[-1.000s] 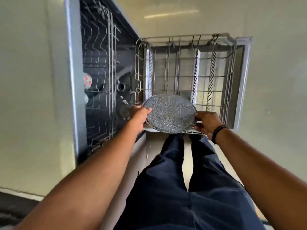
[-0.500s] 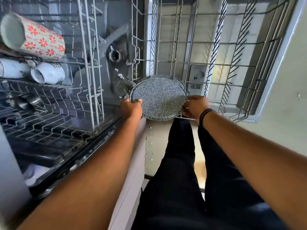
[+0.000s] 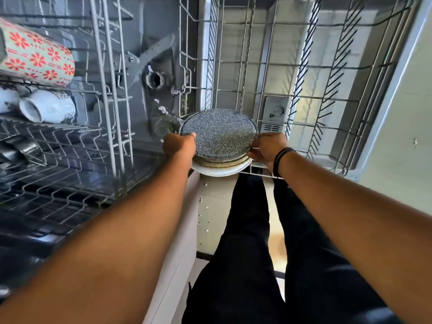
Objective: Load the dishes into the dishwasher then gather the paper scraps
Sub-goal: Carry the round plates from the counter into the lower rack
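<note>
Head view shows my left hand point(image 3: 180, 146) and right hand point(image 3: 268, 148) gripping opposite edges of a stack of plates point(image 3: 218, 136) at the near edge of the pulled-out lower rack point(image 3: 327, 90). I count one speckled grey plate on top and a white one at the bottom; those between look like two, though only their rims show. On the upper rack point(image 3: 70, 146), far left, sit one floral mug point(image 3: 37, 57), cut off by the frame, and two white cups point(image 3: 46, 108).
</note>
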A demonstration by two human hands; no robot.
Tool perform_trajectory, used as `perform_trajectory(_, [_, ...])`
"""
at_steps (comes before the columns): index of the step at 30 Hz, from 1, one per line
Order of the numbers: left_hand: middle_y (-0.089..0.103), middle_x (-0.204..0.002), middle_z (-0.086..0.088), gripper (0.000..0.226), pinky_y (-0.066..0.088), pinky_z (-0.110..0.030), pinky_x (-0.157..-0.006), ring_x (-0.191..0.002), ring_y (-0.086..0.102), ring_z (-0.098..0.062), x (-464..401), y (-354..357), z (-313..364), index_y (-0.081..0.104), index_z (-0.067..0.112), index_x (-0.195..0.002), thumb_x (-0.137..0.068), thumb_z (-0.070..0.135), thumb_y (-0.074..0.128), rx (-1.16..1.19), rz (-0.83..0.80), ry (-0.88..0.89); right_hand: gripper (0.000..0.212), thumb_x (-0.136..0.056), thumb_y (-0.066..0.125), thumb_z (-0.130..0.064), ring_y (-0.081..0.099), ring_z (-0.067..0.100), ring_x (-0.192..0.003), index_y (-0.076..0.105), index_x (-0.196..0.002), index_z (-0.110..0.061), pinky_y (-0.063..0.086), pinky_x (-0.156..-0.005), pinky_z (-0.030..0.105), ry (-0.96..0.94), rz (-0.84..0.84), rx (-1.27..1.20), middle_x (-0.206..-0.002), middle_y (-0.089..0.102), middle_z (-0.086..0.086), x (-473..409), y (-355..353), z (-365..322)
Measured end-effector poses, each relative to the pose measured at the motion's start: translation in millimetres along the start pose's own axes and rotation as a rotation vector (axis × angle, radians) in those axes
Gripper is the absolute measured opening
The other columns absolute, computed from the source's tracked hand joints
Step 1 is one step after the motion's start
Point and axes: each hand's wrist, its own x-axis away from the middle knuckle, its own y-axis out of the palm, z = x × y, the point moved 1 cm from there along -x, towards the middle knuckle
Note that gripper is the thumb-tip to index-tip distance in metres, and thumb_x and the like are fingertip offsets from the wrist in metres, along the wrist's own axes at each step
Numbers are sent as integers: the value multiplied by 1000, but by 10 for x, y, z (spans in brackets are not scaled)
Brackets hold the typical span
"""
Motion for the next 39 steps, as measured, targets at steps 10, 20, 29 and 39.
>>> perform_trajectory(10, [71, -122, -16, 39, 56, -32, -84, -110, 70, -30, 313, -202, 121, 67, 2, -121, -85, 14, 77, -99, 34, 13, 21, -92, 57, 11, 62, 22, -58, 61, -103, -7, 59, -51, 29, -54, -138, 90, -83, 66, 13, 414, -142, 40])
perform_trajectory(20, [74, -103, -19, 22, 56, -36, -83, -92, 69, -30, 2011, -1059, -202, 73, -3, -103, -90, 14, 67, 119, -140, 210, 19, -93, 54, 6, 55, 22, -56, 62, -105, -6, 52, -51, 24, -267, -163, 246, -74, 62, 10, 2065, -563, -193])
perform_trajectory(29, [74, -117, -5, 26, 46, -24, -93, -113, 65, -24, 2969, -2061, -1006, 75, 14, -113, -91, 27, 71, 570, -77, 204, 10, -96, 56, -3, 54, 23, -56, 65, -92, -7, 42, -53, 27, -573, -351, 664, -79, 63, 13, 3743, -68, -235])
perform_trajectory(39, [60, -49, 6, 19, 41, -23, -51, -44, 52, -4, 3267, -2900, -2486, 71, 19, -72, -91, 18, 68, 1091, 178, 126, 15, -101, 53, -14, 64, 18, -60, 67, -98, -11, 50, -59, 24, -711, -643, 997, -77, 73, 8, 5069, 1086, 786])
